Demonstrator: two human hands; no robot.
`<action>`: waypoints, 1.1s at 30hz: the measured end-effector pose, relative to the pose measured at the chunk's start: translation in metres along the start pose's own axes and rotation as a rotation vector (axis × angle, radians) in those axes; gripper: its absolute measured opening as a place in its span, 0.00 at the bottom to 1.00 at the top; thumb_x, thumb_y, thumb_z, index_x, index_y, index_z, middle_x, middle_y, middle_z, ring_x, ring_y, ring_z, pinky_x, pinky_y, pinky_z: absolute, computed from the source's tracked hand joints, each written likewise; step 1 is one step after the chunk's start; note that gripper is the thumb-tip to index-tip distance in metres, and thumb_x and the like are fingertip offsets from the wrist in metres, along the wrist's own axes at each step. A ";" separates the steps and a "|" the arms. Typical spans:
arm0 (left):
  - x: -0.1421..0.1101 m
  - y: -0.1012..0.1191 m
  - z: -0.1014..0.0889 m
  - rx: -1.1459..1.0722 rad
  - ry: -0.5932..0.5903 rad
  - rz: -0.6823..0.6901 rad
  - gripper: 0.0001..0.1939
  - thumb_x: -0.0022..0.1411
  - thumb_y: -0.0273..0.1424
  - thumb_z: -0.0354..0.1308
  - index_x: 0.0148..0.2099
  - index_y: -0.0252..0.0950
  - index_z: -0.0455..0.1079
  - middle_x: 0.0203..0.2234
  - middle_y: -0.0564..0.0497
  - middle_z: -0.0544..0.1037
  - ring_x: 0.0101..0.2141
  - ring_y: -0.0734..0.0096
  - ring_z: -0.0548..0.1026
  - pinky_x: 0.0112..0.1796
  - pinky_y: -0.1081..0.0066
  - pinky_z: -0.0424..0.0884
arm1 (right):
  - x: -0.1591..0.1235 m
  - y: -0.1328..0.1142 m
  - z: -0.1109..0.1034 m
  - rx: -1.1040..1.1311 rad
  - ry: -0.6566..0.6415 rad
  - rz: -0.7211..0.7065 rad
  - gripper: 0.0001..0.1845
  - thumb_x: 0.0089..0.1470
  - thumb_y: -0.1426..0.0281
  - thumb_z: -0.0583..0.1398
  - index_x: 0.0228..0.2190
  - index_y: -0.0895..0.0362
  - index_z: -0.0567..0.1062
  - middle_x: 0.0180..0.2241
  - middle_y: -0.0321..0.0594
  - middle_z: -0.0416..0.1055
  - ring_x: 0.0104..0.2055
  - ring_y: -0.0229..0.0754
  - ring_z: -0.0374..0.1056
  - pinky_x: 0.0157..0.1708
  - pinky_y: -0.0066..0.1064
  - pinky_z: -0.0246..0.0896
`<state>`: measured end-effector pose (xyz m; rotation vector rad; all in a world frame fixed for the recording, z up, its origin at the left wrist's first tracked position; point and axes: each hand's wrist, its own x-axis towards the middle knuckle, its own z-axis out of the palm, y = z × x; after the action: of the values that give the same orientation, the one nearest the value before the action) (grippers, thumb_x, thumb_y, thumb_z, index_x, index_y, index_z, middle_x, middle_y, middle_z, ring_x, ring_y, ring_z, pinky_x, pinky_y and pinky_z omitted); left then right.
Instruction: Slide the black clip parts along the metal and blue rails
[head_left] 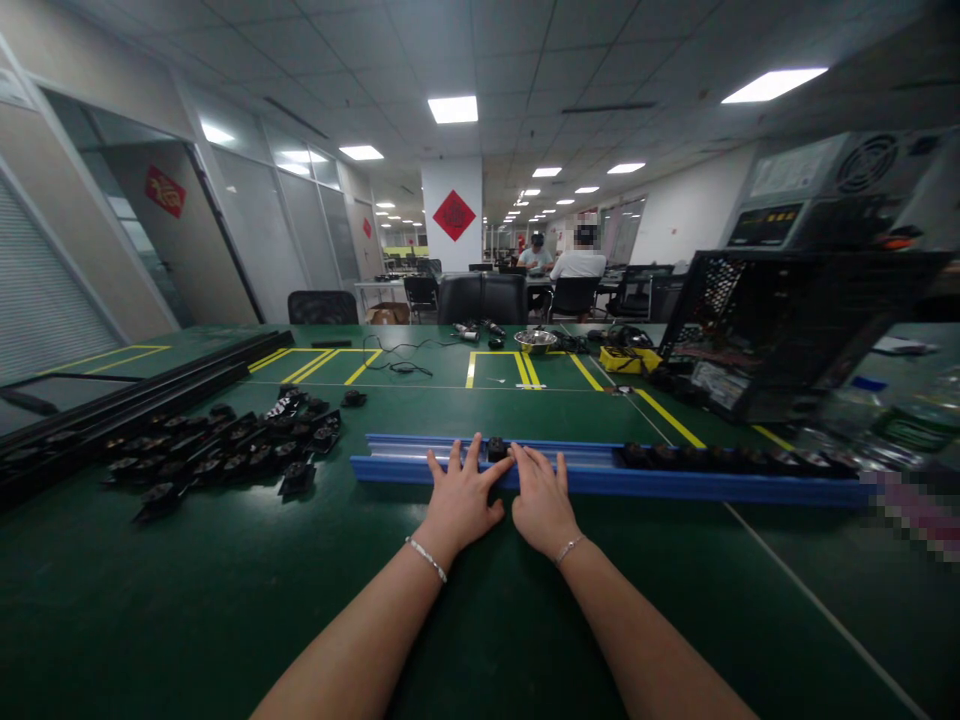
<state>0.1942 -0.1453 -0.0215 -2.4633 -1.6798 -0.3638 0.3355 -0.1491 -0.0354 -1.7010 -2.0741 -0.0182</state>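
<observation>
A long blue channel rail (pixel 637 484) lies crosswise on the green table in front of me. Inside its trough sits a small black block-shaped part (pixel 496 449), its exact kind unclear. My left hand (pixel 459 505) rests over the rail's near wall, fingers spread, its index finger reaching toward the block's near side. Just right of it, my right hand (pixel 541 500) has its fingers stretched over the rail, index tip close beside the block; whether it touches is unclear. Several similar black parts (pixel 690 457) stand in a row in the rail's right half.
Left of the rail lies a pile of black parts (pixel 217 450), with long black rails (pixel 150 395) behind it. An opened computer case (pixel 787 330) and plastic bottles (pixel 915 425) stand at right. A metal bowl (pixel 535 340) and yellow box (pixel 628 359) sit farther back. Two people are seated beyond.
</observation>
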 end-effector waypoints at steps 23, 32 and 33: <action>0.008 0.008 -0.007 0.011 -0.069 -0.059 0.35 0.54 0.36 0.55 0.62 0.57 0.49 0.64 0.49 0.50 0.59 0.36 0.53 0.49 0.29 0.47 | -0.001 0.017 0.004 -0.213 0.117 0.149 0.31 0.48 0.74 0.50 0.56 0.57 0.62 0.61 0.41 0.55 0.63 0.49 0.44 0.61 0.49 0.28; 0.008 0.005 -0.011 0.016 -0.088 -0.060 0.32 0.56 0.35 0.52 0.62 0.54 0.50 0.64 0.47 0.52 0.60 0.43 0.52 0.50 0.30 0.48 | -0.001 0.018 0.004 -0.221 0.115 0.145 0.32 0.48 0.75 0.51 0.56 0.57 0.62 0.60 0.42 0.56 0.62 0.48 0.45 0.60 0.49 0.29; 0.008 0.004 -0.011 0.017 -0.088 -0.058 0.32 0.56 0.35 0.52 0.62 0.53 0.50 0.63 0.46 0.53 0.60 0.43 0.53 0.49 0.30 0.48 | -0.001 0.018 0.004 -0.219 0.115 0.146 0.32 0.48 0.75 0.51 0.56 0.57 0.62 0.60 0.42 0.56 0.62 0.48 0.45 0.60 0.49 0.28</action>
<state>0.1994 -0.1427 -0.0084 -2.4564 -1.7839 -0.2500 0.3510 -0.1443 -0.0442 -1.9284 -1.9174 -0.3002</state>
